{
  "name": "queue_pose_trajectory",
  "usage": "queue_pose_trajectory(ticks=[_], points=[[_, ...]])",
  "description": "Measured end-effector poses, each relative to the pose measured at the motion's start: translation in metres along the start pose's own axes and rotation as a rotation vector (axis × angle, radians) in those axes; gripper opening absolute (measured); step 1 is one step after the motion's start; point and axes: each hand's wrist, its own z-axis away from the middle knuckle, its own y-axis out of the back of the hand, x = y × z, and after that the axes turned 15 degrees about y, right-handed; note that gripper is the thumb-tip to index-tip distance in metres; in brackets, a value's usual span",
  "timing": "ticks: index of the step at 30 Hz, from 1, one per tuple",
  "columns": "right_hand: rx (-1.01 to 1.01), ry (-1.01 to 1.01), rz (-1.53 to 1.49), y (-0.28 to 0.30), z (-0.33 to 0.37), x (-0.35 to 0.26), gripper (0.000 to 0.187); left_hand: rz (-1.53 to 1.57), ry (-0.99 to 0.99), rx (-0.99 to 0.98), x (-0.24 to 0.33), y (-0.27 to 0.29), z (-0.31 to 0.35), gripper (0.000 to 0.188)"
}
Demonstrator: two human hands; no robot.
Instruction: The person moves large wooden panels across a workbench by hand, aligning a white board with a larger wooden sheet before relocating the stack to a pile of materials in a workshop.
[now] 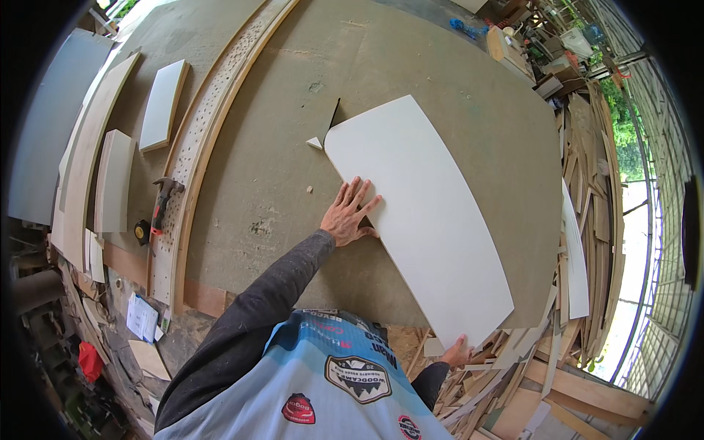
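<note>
A long white board [433, 213] lies at a slant over the work table, its near end reaching past the front edge. My left hand [352, 212] rests on its left edge, fingers spread over the white face and thumb along the side. At the near end my right hand [458, 353] has its thumb on top of the board; its other fingers are mostly hidden beneath, so the hand appears closed round the edge. Close to the board's far left corner are a small white triangular offcut [314, 143] and a dark thin piece [334, 121] partly under the board.
On the left, a long wooden strip [220, 95] crosses the table, with a claw hammer [163, 202] on it and a tape measure [141, 232] beside it. White-faced panels [164, 106] lie farther left. Scrap wood [587, 169] is heaped on the right and below the front edge.
</note>
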Motion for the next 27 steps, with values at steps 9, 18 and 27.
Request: queue_pose_trajectory(ticks=[9, 18, 27], points=[[0.078, 0.113, 0.071, -0.007, -0.010, 0.000, 0.077, 0.001, -0.002, 0.019, 0.000, -0.006, -0.005, 0.094], [0.064, 0.224, -0.059, -0.010, -0.020, 0.001, 0.077, -0.009, 0.013, 0.022, 0.001, -0.007, -0.009, 0.094], [-0.006, 0.047, 0.094, 0.003, 0.000, -0.019, 0.078, -0.024, 0.013, 0.021, -0.004, -0.006, -0.007, 0.094]])
